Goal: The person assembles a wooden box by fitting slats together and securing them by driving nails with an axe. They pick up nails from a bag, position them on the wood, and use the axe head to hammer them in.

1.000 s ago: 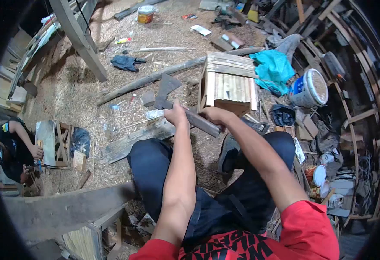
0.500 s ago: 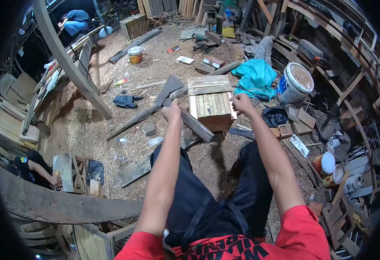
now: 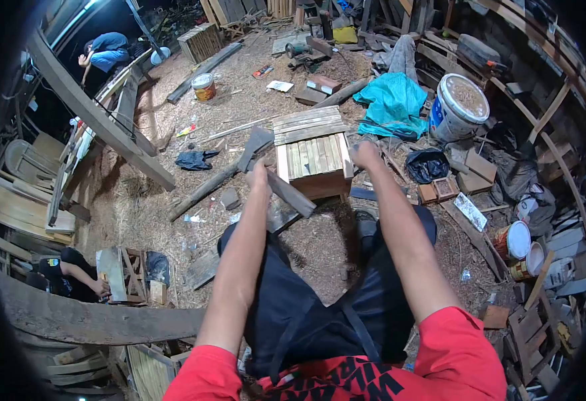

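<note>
A slatted wooden box [image 3: 314, 157] with a plank lid sloping like a roof stands in front of my knees. My right hand [image 3: 364, 155] is closed at its right edge, fingers curled against the side strip. Left of the box, my left hand [image 3: 258, 175] makes a fist above a dark length of wood [image 3: 291, 194]; what it grips, if anything, is hidden. Just beyond that fist lies a flat grey piece shaped like an axe head [image 3: 256, 144]. A long round pole [image 3: 206, 190] runs across the floor there.
Behind the box lie a teal tarp [image 3: 393, 100] and a large white bucket [image 3: 462, 107]. Paint cans [image 3: 512, 240] and scrap wood crowd the right. One person works at lower left, their hand [image 3: 99, 289] by a wooden frame; another person [image 3: 109, 50] crouches at the back.
The view has shifted slightly. The box and my right hand have moved a little to the left. My left hand remains a fist beside the dark wood.
</note>
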### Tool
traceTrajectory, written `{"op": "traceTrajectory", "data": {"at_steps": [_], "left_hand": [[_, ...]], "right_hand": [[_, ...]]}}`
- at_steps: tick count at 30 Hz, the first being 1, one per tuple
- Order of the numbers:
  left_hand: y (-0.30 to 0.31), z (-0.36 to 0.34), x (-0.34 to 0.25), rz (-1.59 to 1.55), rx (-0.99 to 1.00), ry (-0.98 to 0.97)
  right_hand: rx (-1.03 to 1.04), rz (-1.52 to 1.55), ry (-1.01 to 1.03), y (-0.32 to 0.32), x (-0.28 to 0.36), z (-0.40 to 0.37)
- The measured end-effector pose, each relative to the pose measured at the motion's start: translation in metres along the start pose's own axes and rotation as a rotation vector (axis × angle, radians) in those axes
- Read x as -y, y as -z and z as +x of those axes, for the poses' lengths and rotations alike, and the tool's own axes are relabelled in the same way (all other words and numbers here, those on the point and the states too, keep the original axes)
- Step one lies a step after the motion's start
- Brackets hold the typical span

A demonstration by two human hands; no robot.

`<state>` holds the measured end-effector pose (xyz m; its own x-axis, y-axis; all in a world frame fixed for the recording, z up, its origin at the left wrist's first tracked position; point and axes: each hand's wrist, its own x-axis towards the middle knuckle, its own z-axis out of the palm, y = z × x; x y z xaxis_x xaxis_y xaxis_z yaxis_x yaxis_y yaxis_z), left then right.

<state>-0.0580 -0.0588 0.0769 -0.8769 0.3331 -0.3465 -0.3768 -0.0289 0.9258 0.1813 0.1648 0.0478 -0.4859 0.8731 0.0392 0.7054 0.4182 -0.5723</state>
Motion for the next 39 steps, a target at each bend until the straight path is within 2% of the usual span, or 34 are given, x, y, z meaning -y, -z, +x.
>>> {"op": "traceTrajectory", "data": {"at_steps": [2, 3, 6, 7, 10, 11, 14, 15, 19, 21, 23, 26, 27, 30, 32, 33, 36, 39], "left_hand": [[0.002, -0.01, -0.01, 0.019, 0.023, 0.059], [0.0, -0.001, -0.008, 0.102, -0.031, 0.026], [-0.003, -0.011, -0.018, 0.28, -0.019, -0.053], [0.002, 0.032, 0.004, 0.493, -0.105, -0.113], [-0.001, 0.048, 0.021, 0.669, -0.047, -0.122], [0.001, 0.086, 0.052, 0.602, -0.074, -0.146], [-0.009, 0.021, 0.031, 0.611, 0.021, -0.094], [-0.008, 0.023, 0.033, 0.522, 0.122, -0.07], [-0.006, 0.032, 0.051, 0.364, 0.225, -0.001], [-0.011, 0.036, 0.054, 0.376, 0.223, -0.041], [-0.009, 0.026, 0.046, 0.424, 0.248, -0.032], [-0.003, 0.02, 0.045, 0.535, 0.285, -0.246], [-0.002, 0.015, 0.043, 0.488, 0.277, -0.229], [0.021, -0.01, 0.036, 0.405, 0.263, -0.203], [0.052, 0.019, 0.055, 0.426, 0.251, -0.139], [0.064, 0.018, 0.048, 0.438, 0.248, -0.11], [0.107, -0.004, 0.037, 0.458, 0.133, -0.156], [0.146, 0.0, 0.045, 0.479, 0.048, -0.169]], "right_hand": [[0.092, 0.016, -0.017, -0.006, 0.007, 0.003], [0.114, 0.016, -0.035, -0.008, 0.012, -0.005], [0.132, 0.036, -0.081, -0.001, 0.033, -0.003], [0.133, 0.045, -0.105, -0.003, 0.035, 0.0], [0.199, 0.032, -0.154, -0.005, 0.037, -0.001], [0.229, 0.02, -0.151, -0.006, 0.037, -0.004], [0.283, -0.009, -0.147, -0.013, 0.035, -0.002], [0.294, -0.016, -0.151, -0.018, 0.032, 0.001], [0.153, 0.005, -0.087, -0.041, 0.014, 0.001], [0.046, 0.054, -0.084, -0.045, 0.005, 0.0], [0.123, 0.035, -0.073, -0.039, 0.004, 0.002], [0.15, -0.041, -0.021, -0.037, -0.001, 0.013], [0.16, -0.043, -0.016, -0.036, -0.001, 0.013], [0.224, -0.06, 0.024, -0.043, 0.009, 0.0], [0.241, -0.051, 0.07, -0.043, 0.032, -0.017], [0.244, 0.031, 0.157, -0.049, 0.039, -0.026], [0.303, -0.04, 0.171, -0.074, 0.066, -0.05], [0.324, 0.07, 0.236, -0.101, 0.081, -0.078]]}}
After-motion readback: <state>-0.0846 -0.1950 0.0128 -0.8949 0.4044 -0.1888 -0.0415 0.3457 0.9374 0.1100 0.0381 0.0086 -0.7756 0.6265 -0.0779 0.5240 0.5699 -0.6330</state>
